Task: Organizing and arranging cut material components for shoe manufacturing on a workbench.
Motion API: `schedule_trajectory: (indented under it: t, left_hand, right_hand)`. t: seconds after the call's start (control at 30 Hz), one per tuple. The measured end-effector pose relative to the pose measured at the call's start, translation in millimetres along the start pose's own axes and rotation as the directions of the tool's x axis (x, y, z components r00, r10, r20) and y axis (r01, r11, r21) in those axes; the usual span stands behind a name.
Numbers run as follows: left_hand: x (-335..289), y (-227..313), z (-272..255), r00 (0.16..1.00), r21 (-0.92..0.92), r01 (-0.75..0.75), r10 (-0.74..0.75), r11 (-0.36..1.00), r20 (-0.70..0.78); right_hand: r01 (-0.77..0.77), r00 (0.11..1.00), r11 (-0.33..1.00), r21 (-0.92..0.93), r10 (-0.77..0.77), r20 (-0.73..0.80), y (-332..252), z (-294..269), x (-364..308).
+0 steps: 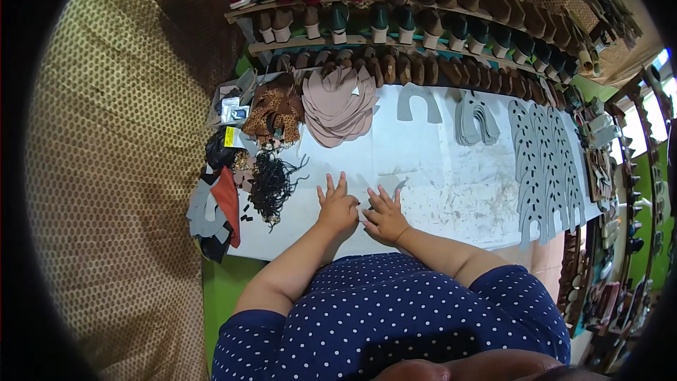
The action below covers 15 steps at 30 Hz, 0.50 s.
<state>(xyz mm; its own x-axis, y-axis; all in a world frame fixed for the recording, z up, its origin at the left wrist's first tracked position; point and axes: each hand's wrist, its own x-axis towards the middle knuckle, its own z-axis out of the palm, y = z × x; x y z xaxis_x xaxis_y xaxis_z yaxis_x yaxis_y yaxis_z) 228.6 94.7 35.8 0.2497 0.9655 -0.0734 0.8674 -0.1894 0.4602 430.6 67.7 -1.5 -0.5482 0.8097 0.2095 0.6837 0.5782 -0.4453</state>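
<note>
Both hands are over the near middle of the white-covered table (430, 162). My left hand (338, 208) has its fingers spread and pointing away from me. Close to its right, my right hand (386, 219) also has its fingers apart. The thumb sides of the two hands face each other across a small gap. I make out nothing held in either hand; anything tiny between them is too small to tell. A small grey shape (401, 184) lies just beyond my right fingertips. Left of my hands is a tangle of black cords (271, 187).
A pile of pinkish-beige cut pieces (340, 109) lies at the back, beside leopard-print material (275, 109). Grey U-shaped pieces (419, 104) and rows of grey pieces with holes (543, 169) lie to the right. Shelves of shoe lasts (451, 32) stand behind; orange material (226, 201) is left.
</note>
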Motion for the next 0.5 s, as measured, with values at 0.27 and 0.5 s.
schedule_trajectory:
  t: [0.27, 0.5]
  left_hand:
    - [13, -6, 7, 0.994, -0.035, 0.094, -0.092, 0.995, 0.059]
    - [16, -3, 12, 0.997, 0.011, 0.071, -0.071, 0.997, 0.035]
  right_hand:
    - [0.007, 1.0, 1.0, 0.013, -0.007, -0.021, 1, 2, 2]
    - [-0.004, 1.0, 1.0, 0.028, 0.004, -0.01, 1, 1, 1]
